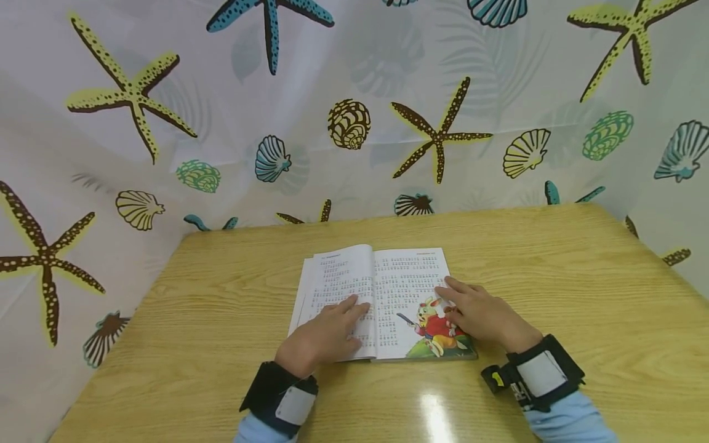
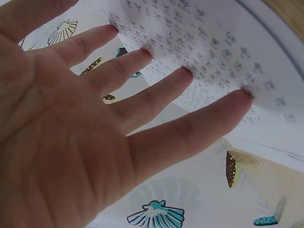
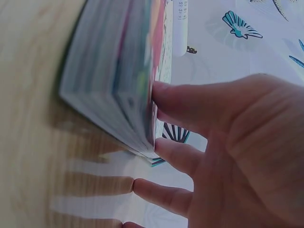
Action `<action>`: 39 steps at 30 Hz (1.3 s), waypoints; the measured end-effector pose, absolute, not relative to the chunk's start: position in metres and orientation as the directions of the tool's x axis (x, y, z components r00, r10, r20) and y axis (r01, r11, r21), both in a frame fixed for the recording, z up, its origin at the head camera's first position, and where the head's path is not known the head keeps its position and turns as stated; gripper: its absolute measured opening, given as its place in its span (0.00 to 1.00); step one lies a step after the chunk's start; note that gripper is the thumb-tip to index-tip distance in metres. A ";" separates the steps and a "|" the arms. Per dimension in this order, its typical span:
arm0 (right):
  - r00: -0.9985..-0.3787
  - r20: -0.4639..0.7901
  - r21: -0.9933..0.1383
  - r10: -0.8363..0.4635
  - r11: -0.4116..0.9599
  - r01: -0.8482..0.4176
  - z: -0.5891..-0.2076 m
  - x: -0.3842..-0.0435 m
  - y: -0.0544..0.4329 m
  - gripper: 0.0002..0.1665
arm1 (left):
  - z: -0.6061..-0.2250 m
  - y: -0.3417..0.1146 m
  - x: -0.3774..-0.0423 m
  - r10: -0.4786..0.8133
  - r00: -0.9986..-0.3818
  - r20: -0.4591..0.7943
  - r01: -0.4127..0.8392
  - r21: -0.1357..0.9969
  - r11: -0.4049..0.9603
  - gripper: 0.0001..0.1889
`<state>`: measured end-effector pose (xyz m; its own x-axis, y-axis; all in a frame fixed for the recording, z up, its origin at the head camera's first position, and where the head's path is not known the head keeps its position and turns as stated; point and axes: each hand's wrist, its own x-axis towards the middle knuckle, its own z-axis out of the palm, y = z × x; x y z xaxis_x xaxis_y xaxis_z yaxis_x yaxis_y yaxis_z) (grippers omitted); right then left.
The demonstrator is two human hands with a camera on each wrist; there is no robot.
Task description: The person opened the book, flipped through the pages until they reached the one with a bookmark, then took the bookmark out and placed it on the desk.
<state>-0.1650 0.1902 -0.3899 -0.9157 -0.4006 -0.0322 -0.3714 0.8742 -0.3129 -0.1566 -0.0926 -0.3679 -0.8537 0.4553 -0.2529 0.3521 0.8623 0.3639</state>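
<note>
An open book [image 1: 407, 277] lies on the wooden table, printed text on both pages. The right page carries a coloured drawing of a rabbit-like figure in red [image 1: 437, 326]. My left hand [image 1: 321, 335] rests on the lower part of the left page. In the left wrist view its spread, nearly straight fingers [image 2: 190, 133] touch the printed page [image 2: 223, 52] with their tips. On the right page's outer edge lies my right hand [image 1: 484, 311]. The right wrist view shows its thumb [image 3: 204, 102] against the page above the thick page edges [image 3: 104, 71], while other fingertips touch the table.
The wooden table [image 1: 232, 289] extends around the book on all sides. Behind it and at both sides hangs a white cloth [image 1: 310, 92] printed with starfish and shells. Both wrists wear black straps [image 1: 545, 372] over blue sleeves.
</note>
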 end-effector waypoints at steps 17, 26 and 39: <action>-0.943 -0.067 -0.326 -0.327 0.900 -0.289 -0.391 -0.167 0.192 0.36 | -0.368 -0.092 -0.157 0.452 -0.857 -0.249 0.358 0.342 0.869 0.31; -0.927 0.182 -0.222 -0.327 0.905 -0.363 -0.387 -0.167 0.183 0.27 | -0.366 -0.091 -0.155 0.433 -0.863 -0.260 0.346 0.322 0.881 0.31; -0.905 0.159 -0.574 -0.396 0.708 -0.411 -0.386 -0.167 0.173 0.23 | -0.368 -0.091 -0.157 0.446 -0.855 -0.265 0.357 0.324 0.876 0.31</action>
<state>-0.1671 0.1731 -0.3863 -0.9046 -0.3957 0.1586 -0.4105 0.7084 -0.5741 -0.1568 -0.0913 -0.3681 -0.8548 0.4461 -0.2652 0.3568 0.8762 0.3239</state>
